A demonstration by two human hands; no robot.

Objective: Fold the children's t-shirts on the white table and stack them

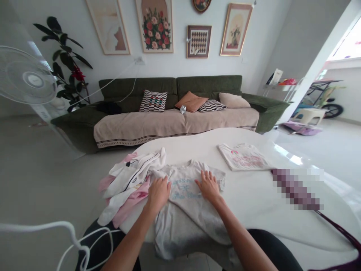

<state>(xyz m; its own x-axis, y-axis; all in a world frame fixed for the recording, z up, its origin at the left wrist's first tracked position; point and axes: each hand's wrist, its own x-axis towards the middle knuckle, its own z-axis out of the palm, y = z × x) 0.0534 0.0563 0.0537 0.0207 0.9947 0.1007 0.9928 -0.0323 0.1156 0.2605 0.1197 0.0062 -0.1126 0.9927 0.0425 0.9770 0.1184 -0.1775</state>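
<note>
We rest our left hand (160, 191) and right hand (209, 186), unclenched, on a pale grey shirt (184, 188), blue-lettered, creased nearer us.

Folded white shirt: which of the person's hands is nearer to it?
Right. The right hand is left of the folded white shirt, on the grey shirt; the left hand is farther left, beside the clothes pile.
</note>
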